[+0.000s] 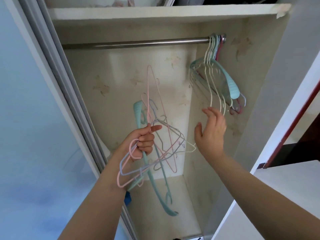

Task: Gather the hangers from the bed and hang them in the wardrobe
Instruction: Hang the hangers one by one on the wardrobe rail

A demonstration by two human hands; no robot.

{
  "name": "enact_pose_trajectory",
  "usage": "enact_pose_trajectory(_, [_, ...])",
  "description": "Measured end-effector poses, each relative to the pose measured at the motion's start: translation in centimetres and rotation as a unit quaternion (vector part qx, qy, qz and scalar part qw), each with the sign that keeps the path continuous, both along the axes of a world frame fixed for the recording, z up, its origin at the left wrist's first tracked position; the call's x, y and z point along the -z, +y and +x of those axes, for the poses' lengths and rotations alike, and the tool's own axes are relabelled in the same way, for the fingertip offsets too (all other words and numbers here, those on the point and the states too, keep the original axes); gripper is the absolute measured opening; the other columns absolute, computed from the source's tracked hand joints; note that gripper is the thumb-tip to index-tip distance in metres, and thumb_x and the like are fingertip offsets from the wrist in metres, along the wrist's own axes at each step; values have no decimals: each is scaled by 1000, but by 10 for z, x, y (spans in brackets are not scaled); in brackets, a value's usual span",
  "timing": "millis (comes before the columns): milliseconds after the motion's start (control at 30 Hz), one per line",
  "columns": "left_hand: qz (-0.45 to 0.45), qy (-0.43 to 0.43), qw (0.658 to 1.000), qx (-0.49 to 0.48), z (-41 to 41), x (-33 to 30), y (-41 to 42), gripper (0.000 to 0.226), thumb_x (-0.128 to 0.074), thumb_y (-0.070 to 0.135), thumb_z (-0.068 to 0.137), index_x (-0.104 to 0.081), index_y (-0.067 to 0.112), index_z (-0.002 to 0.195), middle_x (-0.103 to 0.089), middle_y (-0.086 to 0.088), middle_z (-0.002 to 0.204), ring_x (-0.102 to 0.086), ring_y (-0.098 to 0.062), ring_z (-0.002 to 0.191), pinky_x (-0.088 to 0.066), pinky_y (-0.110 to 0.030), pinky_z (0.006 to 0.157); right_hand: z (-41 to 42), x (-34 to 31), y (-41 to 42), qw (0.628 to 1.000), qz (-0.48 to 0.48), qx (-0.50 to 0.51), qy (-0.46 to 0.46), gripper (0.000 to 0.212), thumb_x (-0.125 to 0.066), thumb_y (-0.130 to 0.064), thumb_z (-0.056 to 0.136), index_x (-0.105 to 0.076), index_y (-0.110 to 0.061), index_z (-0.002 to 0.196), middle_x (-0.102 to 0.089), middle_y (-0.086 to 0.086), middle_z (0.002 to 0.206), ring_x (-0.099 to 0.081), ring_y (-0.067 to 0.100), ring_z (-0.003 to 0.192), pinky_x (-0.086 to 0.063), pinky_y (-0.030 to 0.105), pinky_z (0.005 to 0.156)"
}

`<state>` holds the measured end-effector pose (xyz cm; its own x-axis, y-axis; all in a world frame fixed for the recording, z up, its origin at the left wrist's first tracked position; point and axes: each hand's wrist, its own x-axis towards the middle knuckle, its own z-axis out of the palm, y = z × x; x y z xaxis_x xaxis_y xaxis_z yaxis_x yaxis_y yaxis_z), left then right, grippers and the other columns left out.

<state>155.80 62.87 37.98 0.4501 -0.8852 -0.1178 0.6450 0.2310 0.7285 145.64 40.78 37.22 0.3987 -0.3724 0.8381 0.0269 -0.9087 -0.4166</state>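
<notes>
Head view. The left hand [144,142] is raised inside the open wardrobe [270,70], fingers curled tightly round a tangled bundle of hangers [161,135]. The bundle comprises thin wire hangers in pink, lilac and cream, plus one thick teal plastic hanger [156,186] that extends below the fist toward the wardrobe floor. One pink wire hanger [152,87] projects upward from the bundle, its tip well below the rail [135,44].

The right hand [210,130] is held just to the right of the bundle, fingers straight and spread, holding nothing. The cream corner of the bundle reaches the wrist area of this hand; contact cannot be confirmed. The fingertips lie just below the lower ends of the hung hangers [214,77].

The hung hangers are grouped at the far right end of the metal rail, against the right side wall. The group includes cream wire hangers, a teal plastic hanger and a red one at the back. It hangs tilted and appears motion-blurred.

The rail runs horizontally beneath a white shelf [155,12]. From the hung group leftward to the sliding door frame [57,70], the rail is bare. The back panel [121,80] carries a faded floral pattern.
</notes>
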Motion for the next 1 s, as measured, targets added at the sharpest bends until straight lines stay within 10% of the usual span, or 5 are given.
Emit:
enact_pose_trajectory(267, [111, -18, 992, 61, -11, 5, -5, 38, -76, 29, 76, -67, 4, 103, -37, 7, 34, -32, -2, 22, -23, -11, 27, -4, 13, 32, 965, -61, -174, 188, 56, -55, -8, 87, -40, -17, 140, -39, 9, 142, -41, 25, 129, -41, 39, 105])
enact_pose_trajectory(500, [273, -97, 955, 64, -39, 35, 10, 34, -45, 31, 92, -59, 6, 111, -34, 7, 40, -27, -2, 30, -16, -16, 35, 25, -26, 26, 913, -213, -69, 342, 57, -56, -40, 92, -36, -27, 144, -2, 13, 159, -3, 36, 146, -16, 48, 116])
enact_pose_trajectory(700, [245, -49, 968, 34, -49, 63, 34, 32, -43, 32, 94, -59, 10, 110, -35, 5, 42, -25, -3, 31, -19, -15, 33, 38, -46, 3, 835, -239, -99, 486, 50, -44, -69, 85, -51, -20, 74, -59, 3, 100, -50, 22, 96, -38, 36, 89])
enact_pose_trajectory(800, [221, -6, 975, -3, -47, 76, 42, 26, -47, 28, 88, -55, 9, 105, -36, 5, 40, -26, -3, 28, -20, -15, 31, 33, -38, -4, 847, -180, -146, 479, 58, -43, -78, 77, -43, -20, 73, -56, 0, 65, -50, 21, 69, -33, 29, 61])
enact_pose_trajectory(1000, [269, 17, 962, -48, -42, 94, 40, 23, -53, 22, 92, -69, 8, 102, -53, 1, 53, -43, -6, 36, -35, -14, 34, 26, -24, -12, 823, -254, -159, 482, 41, -58, -67, 78, -60, -30, 97, -62, -5, 85, -51, 18, 94, -26, 28, 83])
